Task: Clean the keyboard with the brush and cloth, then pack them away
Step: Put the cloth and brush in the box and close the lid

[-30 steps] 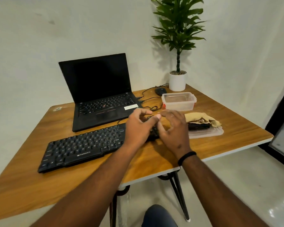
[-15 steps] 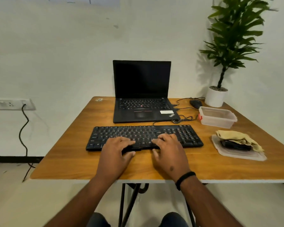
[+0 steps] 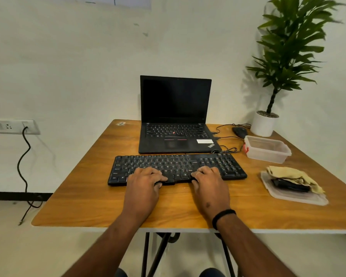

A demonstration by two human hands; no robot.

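The keyboard [image 3: 176, 166] lies across the middle of the bench [image 3: 88, 196], just in front of the open laptop [image 3: 176, 116], and both of the person's hands sit at its near edge. The left hand [image 3: 143, 184] rests on the lower left rows with its fingers spread loosely over the keys and the thumb down by the front rim; the right hand [image 3: 209, 182] lies the same way further right, fingers relaxed on the keys. Neither hand grips anything.

The cleaning has apparently not begun. The cloth [image 3: 294, 174] lies crumpled on a flat clear lid [image 3: 300, 198] well to the right of the keyboard, draped over a dark object [image 3: 290, 185] that is probably the brush, though too little of it shows to be sure. Behind them stands an open clear box [image 3: 268, 148], holding nothing that can be seen, near a mouse [image 3: 240, 131] and a potted plant [image 3: 268, 120].

Judging by this, the person is only squaring the keyboard up on the bench. Everything remains: picking up the brush, sweeping between the keys, wiping with the cloth, then putting both into the box and fitting the lid
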